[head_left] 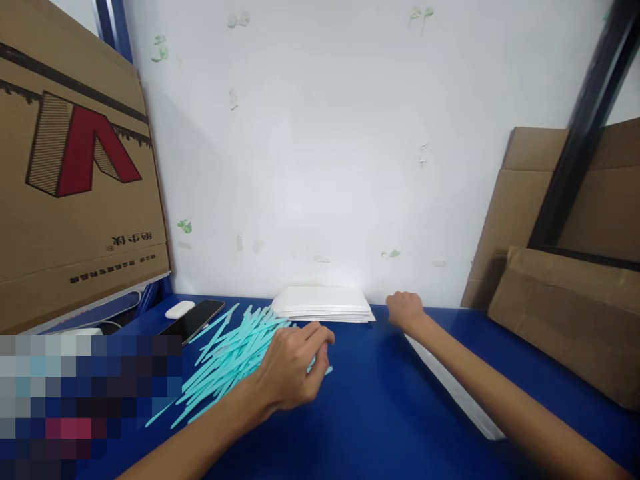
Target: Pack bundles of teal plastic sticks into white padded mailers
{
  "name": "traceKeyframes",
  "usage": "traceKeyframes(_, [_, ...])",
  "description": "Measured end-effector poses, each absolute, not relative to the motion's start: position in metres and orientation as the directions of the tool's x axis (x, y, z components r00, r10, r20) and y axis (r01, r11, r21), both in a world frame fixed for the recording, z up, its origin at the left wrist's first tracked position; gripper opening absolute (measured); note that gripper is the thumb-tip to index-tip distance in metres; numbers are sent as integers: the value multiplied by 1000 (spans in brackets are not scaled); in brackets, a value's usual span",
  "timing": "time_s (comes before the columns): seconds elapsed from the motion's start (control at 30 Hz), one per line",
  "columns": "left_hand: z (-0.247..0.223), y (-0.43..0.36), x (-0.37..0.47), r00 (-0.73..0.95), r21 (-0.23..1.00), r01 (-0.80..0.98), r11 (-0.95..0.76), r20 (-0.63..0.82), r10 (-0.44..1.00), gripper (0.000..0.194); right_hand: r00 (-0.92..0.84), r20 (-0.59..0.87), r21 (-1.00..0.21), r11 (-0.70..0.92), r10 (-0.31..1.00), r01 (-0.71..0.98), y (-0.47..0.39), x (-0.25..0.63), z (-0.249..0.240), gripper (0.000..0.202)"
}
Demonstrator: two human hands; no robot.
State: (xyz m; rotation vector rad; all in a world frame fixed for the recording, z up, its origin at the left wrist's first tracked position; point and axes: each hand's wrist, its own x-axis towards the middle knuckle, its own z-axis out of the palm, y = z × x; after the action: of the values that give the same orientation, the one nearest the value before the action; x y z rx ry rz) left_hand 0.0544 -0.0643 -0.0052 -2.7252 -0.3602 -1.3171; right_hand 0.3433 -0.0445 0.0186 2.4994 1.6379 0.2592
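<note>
My left hand (296, 365) is curled in a pinch at the right edge of a loose pile of thin turquoise sticks (227, 367). The tip of one turquoise stick (328, 371) shows past my thumb, and its middle is hidden by the fingers. My right hand (405, 311) is closed in a fist near the back of the table, its fingertips turned out of sight. Below the right wrist and forearm, a long white strip-like piece (457, 390) lies on the table, partly covered by the arm.
A stack of white flat packets (323, 304) lies against the wall. A phone (200, 319) and a small white case (180, 309) sit at the left on the blue table (350, 427). Cardboard boxes (100, 153) stand left, and folded cardboard (565, 320) leans right.
</note>
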Motion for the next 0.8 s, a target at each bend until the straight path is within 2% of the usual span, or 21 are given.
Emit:
traceKeyframes(0.17, [-7, -64, 54, 617, 24, 290, -957, 760, 206, 17, 504, -20, 166, -494, 864, 853, -48, 410, -2, 35])
traceKeyframes(0.3, [-10, -63, 55, 639, 57, 324, -944, 723, 263, 16, 454, 29, 63, -455, 891, 888, -60, 430, -8, 45])
traceKeyframes(0.37, [-10, -61, 55, 643, 50, 373, -927, 706, 296, 16, 378, 96, 25, -382, 921, 924, -63, 422, -7, 53])
traceKeyframes(0.47, [-7, -56, 53, 644, -12, 462, -887, 692, 327, 17, 161, 215, 7, -166, 963, 986, -60, 391, -3, 49])
traceKeyframes(0.63, [10, -37, 35, 633, -151, 622, -768, 675, 379, 19, -187, 304, 50, 181, 934, 982, -46, 335, -5, 60])
traceKeyframes(0.8, [30, -20, 12, 611, -147, 726, -672, 588, 531, 20, -298, 280, 105, 280, 913, 954, -44, 311, -14, 59])
